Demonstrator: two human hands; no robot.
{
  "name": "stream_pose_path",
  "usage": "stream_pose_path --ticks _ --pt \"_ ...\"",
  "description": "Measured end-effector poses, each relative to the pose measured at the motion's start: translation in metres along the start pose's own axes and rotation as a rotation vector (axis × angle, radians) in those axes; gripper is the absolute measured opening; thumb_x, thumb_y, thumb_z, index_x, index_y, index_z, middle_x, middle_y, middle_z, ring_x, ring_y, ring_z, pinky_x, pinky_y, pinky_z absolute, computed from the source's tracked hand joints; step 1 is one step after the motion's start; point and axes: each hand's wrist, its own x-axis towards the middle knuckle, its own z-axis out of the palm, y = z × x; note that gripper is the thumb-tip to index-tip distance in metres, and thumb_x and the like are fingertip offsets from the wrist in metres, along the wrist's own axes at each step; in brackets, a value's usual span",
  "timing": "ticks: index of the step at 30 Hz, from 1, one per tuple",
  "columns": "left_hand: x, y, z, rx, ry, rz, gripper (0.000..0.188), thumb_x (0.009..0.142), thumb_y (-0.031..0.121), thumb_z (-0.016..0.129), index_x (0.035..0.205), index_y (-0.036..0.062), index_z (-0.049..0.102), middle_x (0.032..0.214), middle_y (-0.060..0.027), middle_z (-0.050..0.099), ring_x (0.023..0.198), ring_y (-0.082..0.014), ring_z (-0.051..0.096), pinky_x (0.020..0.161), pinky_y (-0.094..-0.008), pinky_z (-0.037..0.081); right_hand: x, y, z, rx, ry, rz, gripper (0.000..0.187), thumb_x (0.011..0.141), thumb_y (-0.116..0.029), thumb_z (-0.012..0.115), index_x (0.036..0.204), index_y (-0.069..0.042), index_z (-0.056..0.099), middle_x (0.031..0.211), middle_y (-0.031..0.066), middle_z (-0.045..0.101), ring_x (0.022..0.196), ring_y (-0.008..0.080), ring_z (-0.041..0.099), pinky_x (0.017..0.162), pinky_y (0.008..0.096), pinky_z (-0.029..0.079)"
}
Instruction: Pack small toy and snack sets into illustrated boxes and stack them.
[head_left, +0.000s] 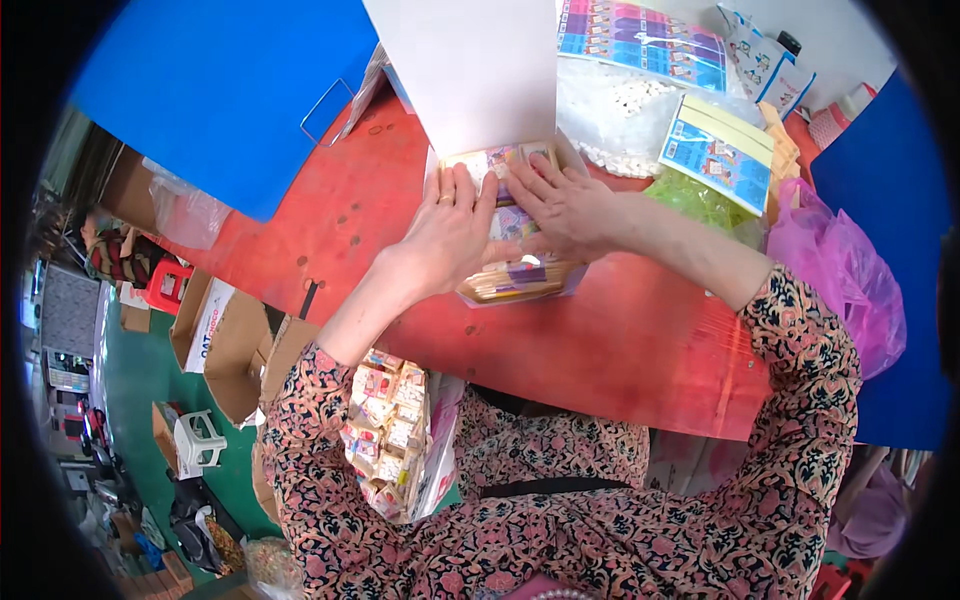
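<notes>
L hand (447,235) palm-down, fingers slightly spread, on pkts (511,222) in open white box (572,157); R hand (575,212) same, fingers spread wider. Wrapped stack (385,430) nr lap, by L sleeve (325,440). Box on red table (600,340), lid up. Pink bag (840,275) to R; beyond, blue/yellow cards (715,155) & clear bag (585,100) w/ white bits (640,97).
</notes>
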Motion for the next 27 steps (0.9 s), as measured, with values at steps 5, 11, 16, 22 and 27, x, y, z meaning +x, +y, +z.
stream_pose_path --ticks 5,11,16,22,27 --pt "-0.004 -0.006 -0.01 -0.127 -0.061 -0.021 0.089 0.09 0.06 0.039 0.14 -0.0107 0.02 0.138 -0.0405 0.024 0.135 -0.0485 0.018 0.112 -0.0502 0.015 -0.012 -0.006 0.035 -0.008 0.36 -0.061 0.076 0.094 -0.048 0.04 0.138 0.011 0.026 0.147 0.0259 0.023 0.137 0.042 0.022 0.112 0.0457 0.023" --pt "-0.004 -0.025 -0.018 -0.181 -0.159 0.049 0.087 0.088 0.058 0.044 0.144 -0.0033 0.019 0.147 -0.0327 0.014 0.138 -0.0443 0.012 0.114 -0.0461 0.013 -0.013 -0.044 0.025 -0.103 0.56 0.18 0.046 0.095 -0.027 0.042 0.126 0.007 0.045 0.134 0.0269 0.041 0.124 0.0416 0.041 0.096 0.0431 0.042" --pt "-0.002 -0.022 -0.033 -0.271 -0.182 0.039 0.086 0.086 0.051 0.053 0.143 -0.0041 0.019 0.147 -0.0322 0.015 0.138 -0.0453 0.013 0.114 -0.0465 0.016 -0.017 0.033 -0.01 0.532 0.527 -0.238 0.031 0.079 -0.001 0.052 0.107 -0.008 0.061 0.083 0.0137 0.061 0.082 0.035 0.06 0.073 0.0419 0.051" --pt "0.006 0.023 -0.05 -0.461 -0.039 0.046 0.073 0.084 0.025 0.063 0.137 -0.0091 0.027 0.144 -0.0305 0.023 0.134 -0.0431 0.025 0.11 -0.0508 0.022 -0.042 0.077 -0.011 0.527 0.531 -0.202 0.032 0.073 0.007 0.053 0.103 -0.001 0.063 0.11 0.0157 0.061 0.105 0.031 0.056 0.087 0.038 0.047" --pt "0.008 0.073 -0.046 -0.65 0.148 -0.068 0.086 0.076 0.038 0.07 0.133 -0.0127 0.03 0.14 -0.0328 0.028 0.134 -0.0468 0.024 0.105 -0.0531 0.028 -0.025 0.079 0.015 0.18 0.78 -0.376 0.032 0.068 0.005 0.059 0.099 -0.001 0.062 0.112 0.0105 0.061 0.115 0.0274 0.05 0.093 0.0354 0.045"
